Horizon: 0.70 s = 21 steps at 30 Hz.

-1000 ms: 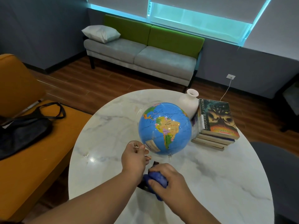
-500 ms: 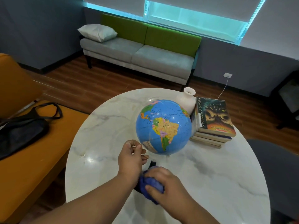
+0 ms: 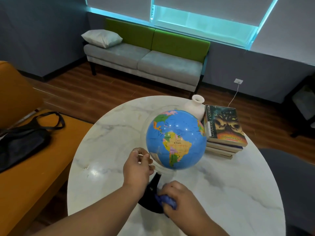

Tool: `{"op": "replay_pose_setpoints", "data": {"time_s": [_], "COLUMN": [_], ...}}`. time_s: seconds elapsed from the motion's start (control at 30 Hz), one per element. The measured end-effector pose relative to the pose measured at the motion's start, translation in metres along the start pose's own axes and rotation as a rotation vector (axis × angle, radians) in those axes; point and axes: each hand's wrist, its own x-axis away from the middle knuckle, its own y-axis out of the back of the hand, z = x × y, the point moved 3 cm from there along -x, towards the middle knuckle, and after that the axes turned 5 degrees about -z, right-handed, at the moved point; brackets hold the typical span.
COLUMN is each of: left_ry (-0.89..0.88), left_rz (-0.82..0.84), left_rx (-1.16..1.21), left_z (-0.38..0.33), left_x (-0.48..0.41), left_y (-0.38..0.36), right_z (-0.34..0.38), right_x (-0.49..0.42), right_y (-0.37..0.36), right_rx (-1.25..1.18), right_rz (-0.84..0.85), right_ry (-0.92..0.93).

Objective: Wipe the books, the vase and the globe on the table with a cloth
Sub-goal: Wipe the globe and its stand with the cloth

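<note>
A blue globe (image 3: pixel 176 138) on a black base (image 3: pixel 150 188) stands tilted on the round marble table (image 3: pixel 221 193). My left hand (image 3: pixel 138 166) curls its fingers round the globe's clear arc at the lower left of the ball. A bunched blue cloth (image 3: pixel 166 200) is gripped in my right hand (image 3: pixel 180 198) and pressed against the black base. Behind the globe stands a white vase (image 3: pixel 196 108), partly hidden by the ball. A stack of books (image 3: pixel 225 132) lies to the right of the globe, next to the vase.
An orange bench (image 3: pixel 34 176) with a black bag (image 3: pixel 22 142) runs along the table's left side. A dark chair (image 3: pixel 293 176) sits at the right edge. Across the wooden floor stands a grey and green sofa (image 3: pixel 144 60) with a pillow.
My right hand has slid the cloth a little along the black base. My left hand stays at the globe's clear arc. The view has shifted slightly.
</note>
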Motion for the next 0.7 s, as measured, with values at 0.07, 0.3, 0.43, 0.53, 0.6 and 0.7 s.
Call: {"op": "replay_pose_setpoints", "data": {"time_s": [0.07,0.3,0.43,0.53,0.6,0.7], "left_ry": [-0.033,0.058,0.102,0.062,0.002,-0.061], "left_rz": [0.023,0.107,0.171,0.241,0.280,0.316], "left_rx": [-0.064,-0.202,-0.228,-0.289,-0.344,-0.402], "left_z": [-0.004,-0.003,0.000,-0.002,-0.006,-0.011], "left_x": [-0.002,-0.014,-0.017,-0.014,-0.011,-0.007], "left_y": [0.000,0.013,0.014,0.012,0.009,0.005], "right_z": [-0.003,0.021,0.020,0.023,0.031,0.046], "right_x": [-0.001,-0.009,-0.022,-0.037,-0.050,-0.067], "right_y": [0.018,0.080,0.095,0.106,0.112,0.099], "right_rx": [0.002,-0.216,-0.281,-0.252,-0.144,0.094], "right_rz": [-0.064,-0.472,-0.532,-0.620,-0.662,-0.498], "right_ry": [-0.045,0.015,-0.092,-0.117,-0.056,0.099]}}
